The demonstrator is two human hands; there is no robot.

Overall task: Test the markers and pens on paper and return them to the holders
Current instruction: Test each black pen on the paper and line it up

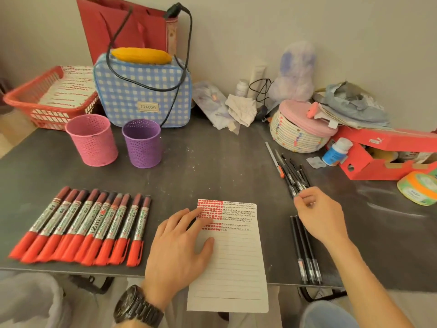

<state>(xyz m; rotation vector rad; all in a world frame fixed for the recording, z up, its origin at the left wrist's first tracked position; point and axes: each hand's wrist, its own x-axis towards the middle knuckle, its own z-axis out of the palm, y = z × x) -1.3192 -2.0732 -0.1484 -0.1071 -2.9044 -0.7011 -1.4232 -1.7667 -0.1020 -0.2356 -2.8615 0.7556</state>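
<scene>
A lined sheet of paper (233, 263) lies at the table's front edge, its top rows filled with red and black test marks. My left hand (179, 242) rests flat on its left part, fingers spread. Several red-capped markers (80, 227) lie in a row at the front left. My right hand (319, 213) reaches to a loose pile of black pens (292, 171) and pinches the near end of one. Three black pens (306, 252) lie side by side right of the paper. A pink holder (92, 139) and a purple holder (142, 143) stand at the back left; their insides are hidden.
Behind the holders stand a blue checked bag (142, 91), a red basket (42, 95) and a red paper bag (123, 27). At the right sit a woven basket with pink lid (299, 131), a red shoe box (387, 155), a small bottle (335, 151) and a tape roll (418, 188).
</scene>
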